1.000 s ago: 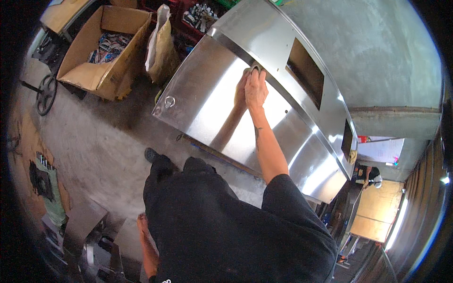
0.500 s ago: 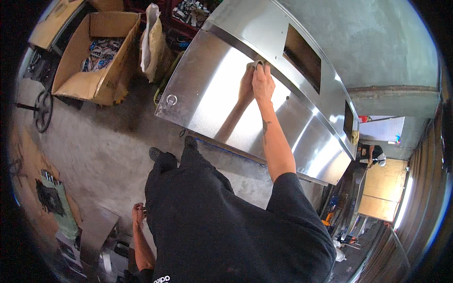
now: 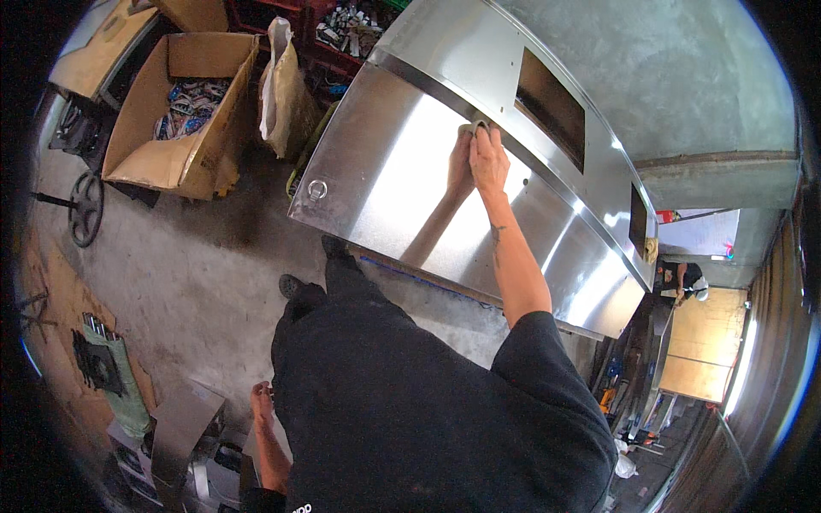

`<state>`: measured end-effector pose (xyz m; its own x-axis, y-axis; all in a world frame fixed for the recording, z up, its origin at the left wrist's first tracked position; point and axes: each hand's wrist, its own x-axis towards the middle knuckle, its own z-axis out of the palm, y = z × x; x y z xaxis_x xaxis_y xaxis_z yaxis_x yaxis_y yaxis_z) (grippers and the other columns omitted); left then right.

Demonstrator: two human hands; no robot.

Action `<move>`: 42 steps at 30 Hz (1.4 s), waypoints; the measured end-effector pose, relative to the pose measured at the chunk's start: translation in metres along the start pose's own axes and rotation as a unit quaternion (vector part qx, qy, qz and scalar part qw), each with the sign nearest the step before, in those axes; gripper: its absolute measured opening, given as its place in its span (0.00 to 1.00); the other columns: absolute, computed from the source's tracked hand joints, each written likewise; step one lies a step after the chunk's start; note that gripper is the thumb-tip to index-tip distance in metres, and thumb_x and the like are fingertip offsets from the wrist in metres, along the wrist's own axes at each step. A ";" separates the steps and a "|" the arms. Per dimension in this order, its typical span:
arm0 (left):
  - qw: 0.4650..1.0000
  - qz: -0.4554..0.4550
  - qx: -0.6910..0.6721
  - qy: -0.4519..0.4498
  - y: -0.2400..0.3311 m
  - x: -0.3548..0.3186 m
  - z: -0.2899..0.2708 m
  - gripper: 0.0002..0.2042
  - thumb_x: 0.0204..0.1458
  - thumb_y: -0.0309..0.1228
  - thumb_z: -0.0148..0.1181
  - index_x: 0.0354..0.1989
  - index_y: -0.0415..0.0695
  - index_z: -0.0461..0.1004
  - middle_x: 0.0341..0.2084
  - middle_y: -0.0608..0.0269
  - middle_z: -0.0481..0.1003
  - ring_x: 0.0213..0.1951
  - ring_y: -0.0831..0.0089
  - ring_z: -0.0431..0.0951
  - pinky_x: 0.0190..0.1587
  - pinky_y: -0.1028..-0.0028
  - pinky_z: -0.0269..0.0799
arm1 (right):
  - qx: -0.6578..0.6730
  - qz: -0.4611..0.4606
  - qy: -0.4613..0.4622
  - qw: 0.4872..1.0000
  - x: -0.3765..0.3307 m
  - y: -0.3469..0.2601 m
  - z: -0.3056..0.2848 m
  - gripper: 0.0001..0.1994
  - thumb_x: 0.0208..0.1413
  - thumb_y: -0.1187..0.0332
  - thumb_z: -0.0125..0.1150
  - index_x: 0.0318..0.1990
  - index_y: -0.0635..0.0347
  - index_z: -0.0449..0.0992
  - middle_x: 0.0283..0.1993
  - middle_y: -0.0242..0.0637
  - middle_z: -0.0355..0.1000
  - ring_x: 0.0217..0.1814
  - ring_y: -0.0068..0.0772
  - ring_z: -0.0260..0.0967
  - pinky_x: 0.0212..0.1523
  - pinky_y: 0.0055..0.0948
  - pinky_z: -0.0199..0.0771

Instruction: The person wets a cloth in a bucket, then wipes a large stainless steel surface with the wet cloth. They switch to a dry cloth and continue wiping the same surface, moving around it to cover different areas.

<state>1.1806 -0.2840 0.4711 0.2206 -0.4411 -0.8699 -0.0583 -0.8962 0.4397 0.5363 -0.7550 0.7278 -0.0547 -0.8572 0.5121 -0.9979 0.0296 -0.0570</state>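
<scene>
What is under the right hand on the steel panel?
A small greyish cloth peeks out past the fingertips of the right hand, pressed flat on the shiny steel panel. Most of the cloth is covered by the hand, so its full shape cannot be seen.

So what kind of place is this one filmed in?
Probably a sheet-metal workshop: the right hand presses a cloth on a big stainless steel panel, with a cardboard box of parts on the concrete floor.

Cardboard box point(image 3: 184, 111) sits left of the sack point(image 3: 282, 94), which is just left of the steel panel point(image 3: 402, 188).
</scene>
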 end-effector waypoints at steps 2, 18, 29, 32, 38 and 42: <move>1.000 0.011 -0.013 -0.016 0.015 -0.018 0.006 0.17 0.70 0.42 0.60 0.58 0.45 0.75 0.37 0.64 0.81 0.31 0.73 0.78 0.33 0.68 0.74 | 0.019 -0.039 0.010 0.999 0.015 -0.017 0.011 0.08 0.67 0.68 0.62 0.51 0.55 0.76 0.51 0.44 0.73 0.44 0.56 0.81 0.40 0.48 0.86; 0.995 0.059 0.055 -0.056 -0.026 -0.022 0.078 0.16 0.68 0.37 0.59 0.56 0.39 0.78 0.48 0.52 0.82 0.46 0.59 0.82 0.55 0.65 0.77 | 0.059 -0.071 -0.030 0.995 0.011 0.011 -0.001 0.08 0.65 0.69 0.61 0.49 0.58 0.79 0.48 0.46 0.73 0.43 0.50 0.81 0.39 0.45 0.85; 0.998 0.038 -0.021 -0.040 0.068 -0.071 0.225 0.20 0.74 0.42 0.55 0.66 0.41 0.69 0.46 0.51 0.80 0.39 0.65 0.84 0.47 0.62 0.83 | 0.068 -0.156 -0.082 0.982 0.012 0.041 -0.018 0.10 0.61 0.71 0.61 0.49 0.61 0.79 0.48 0.48 0.69 0.43 0.47 0.82 0.40 0.42 0.88; 0.994 0.057 -0.060 -0.067 0.058 -0.089 0.259 0.21 0.75 0.41 0.54 0.67 0.40 0.69 0.46 0.53 0.80 0.39 0.65 0.84 0.47 0.61 0.83 | 0.063 -0.152 -0.087 0.982 0.006 0.046 -0.012 0.13 0.61 0.72 0.61 0.53 0.58 0.78 0.48 0.47 0.69 0.39 0.47 0.83 0.35 0.44 0.88; 0.997 0.077 0.028 -0.006 -0.065 -0.094 0.262 0.21 0.69 0.44 0.61 0.59 0.38 0.77 0.41 0.59 0.81 0.39 0.75 0.80 0.41 0.71 0.78 | 0.096 -0.168 -0.083 0.978 0.020 0.048 -0.013 0.13 0.64 0.71 0.59 0.55 0.57 0.78 0.48 0.48 0.70 0.38 0.49 0.85 0.33 0.47 0.87; 0.989 0.147 -0.019 -0.001 -0.088 -0.119 0.297 0.23 0.66 0.42 0.65 0.60 0.36 0.77 0.43 0.56 0.82 0.42 0.71 0.81 0.44 0.68 0.78 | 0.079 -0.153 -0.127 0.977 0.023 0.036 -0.007 0.11 0.65 0.71 0.58 0.53 0.58 0.77 0.47 0.48 0.70 0.38 0.50 0.85 0.33 0.47 0.87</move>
<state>0.8701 -0.1665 0.4701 0.1976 -0.6825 -0.7037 -0.0831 -0.7269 0.6817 0.4991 -0.7706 0.7434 0.2754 -0.9140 0.2981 -0.9476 -0.3103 -0.0759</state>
